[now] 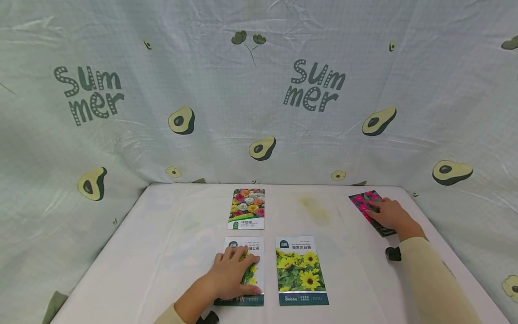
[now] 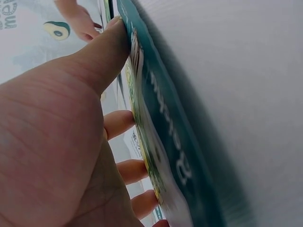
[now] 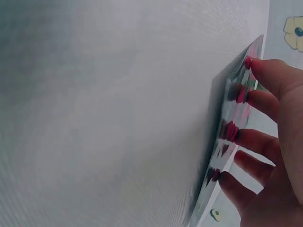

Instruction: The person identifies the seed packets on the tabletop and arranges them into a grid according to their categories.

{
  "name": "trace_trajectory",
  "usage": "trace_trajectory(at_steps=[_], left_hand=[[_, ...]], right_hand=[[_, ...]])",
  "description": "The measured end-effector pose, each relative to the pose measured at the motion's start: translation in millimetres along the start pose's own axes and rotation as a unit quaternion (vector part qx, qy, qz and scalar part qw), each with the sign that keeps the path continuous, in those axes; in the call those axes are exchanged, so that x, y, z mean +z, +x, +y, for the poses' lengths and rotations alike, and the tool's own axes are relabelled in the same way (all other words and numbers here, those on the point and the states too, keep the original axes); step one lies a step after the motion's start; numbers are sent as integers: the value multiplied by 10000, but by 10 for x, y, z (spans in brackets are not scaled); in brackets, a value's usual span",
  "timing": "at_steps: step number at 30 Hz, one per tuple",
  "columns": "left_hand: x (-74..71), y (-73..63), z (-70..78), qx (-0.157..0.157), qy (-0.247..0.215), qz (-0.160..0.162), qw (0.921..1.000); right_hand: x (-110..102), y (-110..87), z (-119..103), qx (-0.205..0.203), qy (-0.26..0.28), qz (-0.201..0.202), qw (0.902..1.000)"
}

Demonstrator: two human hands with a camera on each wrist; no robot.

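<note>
My left hand (image 1: 231, 275) rests on a seed packet with yellow flowers (image 1: 252, 243), its fingers spread over the front and covering much of the picture. In the left wrist view, the thumb and fingertips touch the face of that packet (image 2: 163, 118). Over at the right side of the table, my right hand (image 1: 390, 215) lays its fingertips on a packet with pink flowers (image 1: 359, 198), which sits at a slant. Seen from the right wrist, several fingertips press on the glossy front of this packet (image 3: 232, 111), which stays flat near the table surface.
A sunflower seed packet (image 1: 300, 270) lies right of the left hand. Behind, a packet with mixed-colour flowers (image 1: 247, 204) lies near the back edge. The white table (image 1: 178, 252) has a faint yellow stain (image 1: 314, 210). An avocado-print curtain (image 1: 218, 90) hangs behind.
</note>
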State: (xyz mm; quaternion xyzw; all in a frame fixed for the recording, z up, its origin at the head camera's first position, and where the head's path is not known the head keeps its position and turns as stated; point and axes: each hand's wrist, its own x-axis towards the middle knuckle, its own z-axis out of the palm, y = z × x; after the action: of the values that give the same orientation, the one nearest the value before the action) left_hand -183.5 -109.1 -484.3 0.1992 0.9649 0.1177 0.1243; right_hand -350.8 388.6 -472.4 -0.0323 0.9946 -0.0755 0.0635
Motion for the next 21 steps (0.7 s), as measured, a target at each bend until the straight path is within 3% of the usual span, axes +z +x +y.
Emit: trace_trajectory(at_steps=[6,16,21], left_hand=[[10,11,-6,5,21,-6,10000],[-91,-35,78,4,-48,-105,9999],[-59,-4,53,-23,-18,-88,10000]], right_hand=[[-17,-12,-38,-23,1,-66,10000],[-9,-21,-70,-117,64,83,9999],[-11,-4,-96,-223,20,100,9997]])
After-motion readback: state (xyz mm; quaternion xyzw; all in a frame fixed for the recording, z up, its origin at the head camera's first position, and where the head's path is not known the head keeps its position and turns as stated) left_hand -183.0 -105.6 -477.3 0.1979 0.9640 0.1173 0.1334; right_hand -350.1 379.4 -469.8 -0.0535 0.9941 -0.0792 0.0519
